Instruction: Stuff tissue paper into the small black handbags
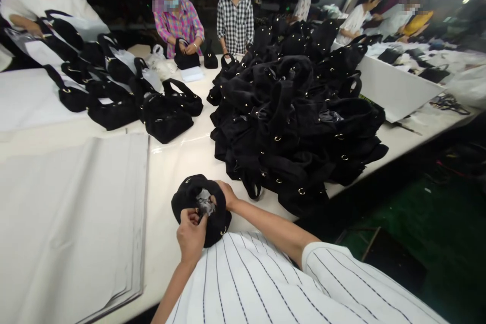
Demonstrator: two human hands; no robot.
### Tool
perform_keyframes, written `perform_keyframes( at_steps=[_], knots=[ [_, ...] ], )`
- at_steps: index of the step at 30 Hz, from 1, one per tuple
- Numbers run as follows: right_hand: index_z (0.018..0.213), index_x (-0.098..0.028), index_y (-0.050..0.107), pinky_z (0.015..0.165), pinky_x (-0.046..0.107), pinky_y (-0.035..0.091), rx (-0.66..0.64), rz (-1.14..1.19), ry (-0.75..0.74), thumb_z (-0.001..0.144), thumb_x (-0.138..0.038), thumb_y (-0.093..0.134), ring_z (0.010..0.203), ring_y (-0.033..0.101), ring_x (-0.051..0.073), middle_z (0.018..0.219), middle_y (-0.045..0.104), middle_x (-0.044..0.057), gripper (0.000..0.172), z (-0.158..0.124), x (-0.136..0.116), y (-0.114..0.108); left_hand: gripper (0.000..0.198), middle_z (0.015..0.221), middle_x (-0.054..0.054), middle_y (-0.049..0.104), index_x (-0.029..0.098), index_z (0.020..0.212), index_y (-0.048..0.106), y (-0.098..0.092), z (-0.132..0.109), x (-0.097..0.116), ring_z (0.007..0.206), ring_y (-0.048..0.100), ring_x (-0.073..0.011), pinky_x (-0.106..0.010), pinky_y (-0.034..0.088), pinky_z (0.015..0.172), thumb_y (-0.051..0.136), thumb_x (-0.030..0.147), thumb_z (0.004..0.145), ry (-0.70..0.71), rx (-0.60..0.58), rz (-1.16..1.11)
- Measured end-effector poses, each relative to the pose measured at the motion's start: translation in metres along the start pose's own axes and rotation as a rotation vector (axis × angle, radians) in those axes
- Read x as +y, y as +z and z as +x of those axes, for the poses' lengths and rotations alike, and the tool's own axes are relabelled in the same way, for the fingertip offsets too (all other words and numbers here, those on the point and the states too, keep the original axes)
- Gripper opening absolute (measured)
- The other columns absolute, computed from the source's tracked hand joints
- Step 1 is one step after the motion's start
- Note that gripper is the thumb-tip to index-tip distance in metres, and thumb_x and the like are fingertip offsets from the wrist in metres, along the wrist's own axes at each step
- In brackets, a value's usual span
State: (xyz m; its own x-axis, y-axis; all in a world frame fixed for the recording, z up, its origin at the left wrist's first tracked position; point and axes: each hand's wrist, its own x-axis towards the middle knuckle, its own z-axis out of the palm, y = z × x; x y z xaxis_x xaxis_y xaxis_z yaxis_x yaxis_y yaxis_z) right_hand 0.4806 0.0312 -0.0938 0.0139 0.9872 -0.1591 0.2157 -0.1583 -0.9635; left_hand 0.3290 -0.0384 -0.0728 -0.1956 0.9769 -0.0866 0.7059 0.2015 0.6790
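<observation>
A black fabric bag (185,193) with gold rings stands at the table's near edge, against my striped shirt. Its opening faces up and shows crumpled grey-white filling (205,201). My left hand (192,235) has its fingers curled closed on the near left rim of the bag. On the right side, my right hand (227,195) is round the bag near its handle; its fingertips are hidden behind the black fabric.
A large heap of black bags (281,126) covers the table's right side. More black bags (167,119) stand at the left back. Stacked white sheets (76,223) lie at the left. Several people work beyond the white table (170,162).
</observation>
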Motion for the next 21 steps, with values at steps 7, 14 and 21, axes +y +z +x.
perform_keyframes(
  at_steps=[7, 14, 21],
  knots=[
    [0.103, -0.019, 0.067, 0.083, 0.033, 0.046, -0.123, -0.313, -0.154, 0.063, -0.007, 0.064, 0.089, 0.060, 0.022, 0.100, 0.067, 0.006, 0.042, 0.007, -0.009, 0.009, 0.035, 0.101, -0.014, 0.070, 0.022, 0.110, 0.055, -0.015, 0.020, -0.041, 0.095, 0.066, -0.0330, -0.034, 0.045, 0.072, 0.059, 0.032, 0.076, -0.093, -0.038, 0.156],
    [0.127, -0.020, 0.053, 0.094, 0.038, 0.045, 0.023, -0.330, -0.067, 0.068, -0.034, 0.075, 0.104, 0.056, 0.024, 0.115, 0.057, 0.009, 0.064, -0.016, -0.002, 0.007, 0.032, 0.088, -0.009, 0.071, 0.018, 0.102, 0.061, -0.008, 0.020, -0.037, 0.084, 0.066, -0.0265, -0.033, 0.047, 0.074, 0.057, 0.036, 0.076, -0.135, 0.025, 0.056],
    [0.142, -0.022, 0.040, 0.105, 0.039, 0.036, 0.146, -0.649, -0.321, 0.080, -0.011, 0.052, 0.119, 0.041, 0.026, 0.131, 0.044, 0.013, 0.064, -0.040, -0.006, 0.001, 0.042, 0.097, -0.011, 0.073, 0.016, 0.095, 0.062, -0.002, 0.025, -0.037, 0.094, 0.066, -0.0260, -0.035, 0.053, 0.082, 0.060, 0.051, 0.073, -0.322, -0.089, -0.575]
  ],
)
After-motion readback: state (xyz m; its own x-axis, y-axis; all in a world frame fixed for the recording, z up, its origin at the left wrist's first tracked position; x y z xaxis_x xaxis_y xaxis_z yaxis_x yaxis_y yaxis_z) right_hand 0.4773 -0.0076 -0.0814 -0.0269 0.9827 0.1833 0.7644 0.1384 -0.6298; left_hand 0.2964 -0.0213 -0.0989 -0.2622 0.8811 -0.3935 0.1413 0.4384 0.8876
